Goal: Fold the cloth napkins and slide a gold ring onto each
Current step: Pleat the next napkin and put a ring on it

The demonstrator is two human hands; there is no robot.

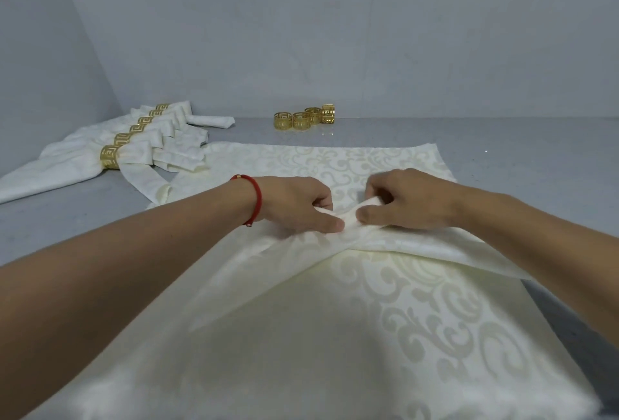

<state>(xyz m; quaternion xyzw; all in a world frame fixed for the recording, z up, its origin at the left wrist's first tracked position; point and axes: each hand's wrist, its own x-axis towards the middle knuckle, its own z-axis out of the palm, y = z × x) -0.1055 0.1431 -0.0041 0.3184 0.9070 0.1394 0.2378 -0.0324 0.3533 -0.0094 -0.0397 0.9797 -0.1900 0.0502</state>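
My left hand (pixel 294 201) and right hand (pixel 408 198) are meeting mid-napkin (pixel 335 336), blocking each other inward. Ringed napkins (pixel 134 148) are crowding the far left, and four loose rings (pixel 303 118) are sitting near the back wall. Bare grey table (pixel 519 144) is lying open on my right and between rings and cloth

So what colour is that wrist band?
Red band, seen in the head view.

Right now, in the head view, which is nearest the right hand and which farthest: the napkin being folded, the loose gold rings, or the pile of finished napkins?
1. Napkin being folded: pinched by the right hand.
2. Loose gold rings: beyond, at the table's back.
3. Finished napkins: far left.
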